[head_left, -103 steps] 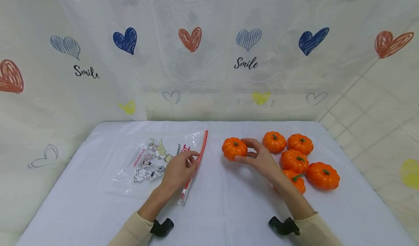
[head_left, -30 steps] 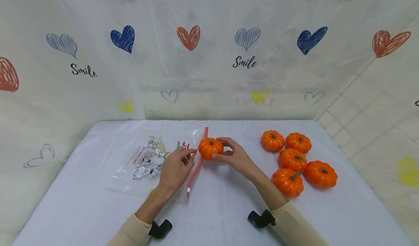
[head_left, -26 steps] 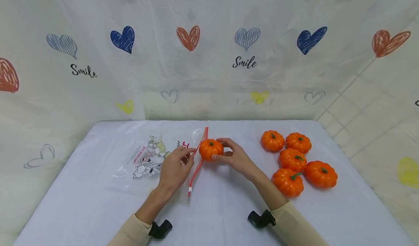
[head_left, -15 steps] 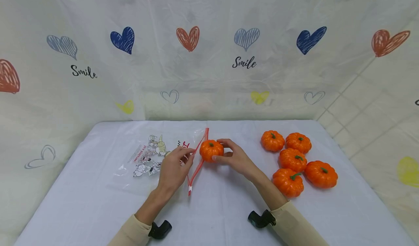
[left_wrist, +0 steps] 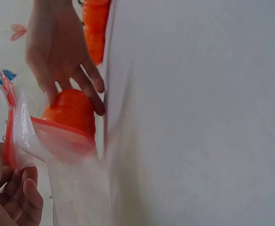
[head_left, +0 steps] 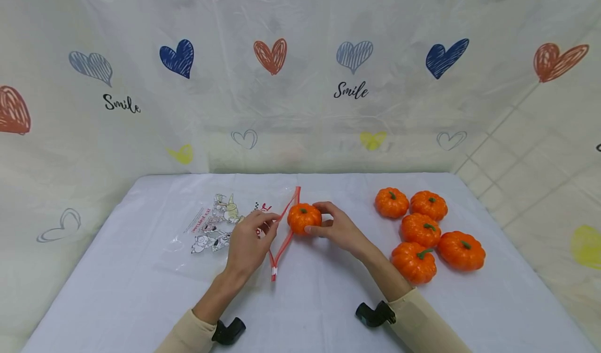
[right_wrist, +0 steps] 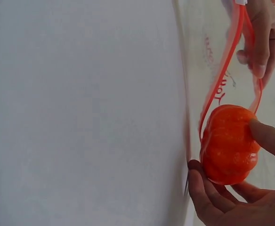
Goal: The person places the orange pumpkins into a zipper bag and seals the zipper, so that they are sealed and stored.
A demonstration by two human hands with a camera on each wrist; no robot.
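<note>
My left hand [head_left: 249, 238] pinches the upper red edge of a clear zip bag [left_wrist: 76, 183] printed with cartoon animals, and its mouth gapes toward the right. Between thumb and fingers, my right hand [head_left: 338, 229] grips a small orange pumpkin [head_left: 304, 218] with a green stem. That pumpkin sits right at the bag's mouth; in the right wrist view the red zip strips [right_wrist: 221, 75] run to either side of it. In the left wrist view the lower strip crosses in front of the pumpkin's near part.
Several more orange pumpkins [head_left: 421, 229] lie grouped on the right of the white-covered table [head_left: 324, 311]. A pale curtain [head_left: 300, 118] with printed hearts hangs behind the table's far edge. Black wrist-worn devices [head_left: 374, 314] jut inward from both sleeves.
My right hand has carried the pumpkin leftward from near the group to the bag's mouth. The left hand has lifted the red edge, spreading the strips apart. Over the last second both hands barely move.
</note>
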